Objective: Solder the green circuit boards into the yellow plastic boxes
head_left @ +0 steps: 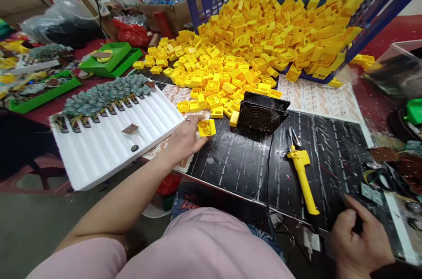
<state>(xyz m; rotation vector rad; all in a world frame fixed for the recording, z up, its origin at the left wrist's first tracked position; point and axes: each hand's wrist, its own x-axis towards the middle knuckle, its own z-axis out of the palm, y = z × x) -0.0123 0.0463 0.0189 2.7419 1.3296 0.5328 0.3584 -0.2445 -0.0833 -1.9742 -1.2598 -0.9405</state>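
Observation:
Between the thumb and fingers of my left hand (187,139) is a small yellow housing (207,128), its open side facing up, near the front of a large heap of similar yellow housings (217,72). At the lower right, my right hand (361,237) is curled at the table's front edge; whether anything is inside its fingers is hidden. A yellow-handled soldering tool (305,182) lies on the black mat (231,160) to the left of my right hand. A black fan (262,114) stands on the mat, right of the held housing.
A white foam tray (108,151) with rows of small wired parts (105,98) juts over the table's left edge. Green trays (110,59) sit behind it. A blue crate (379,10) spills yellow housings. Wires and brown boards (384,154) lie at right. A black cable (268,173) crosses the mat.

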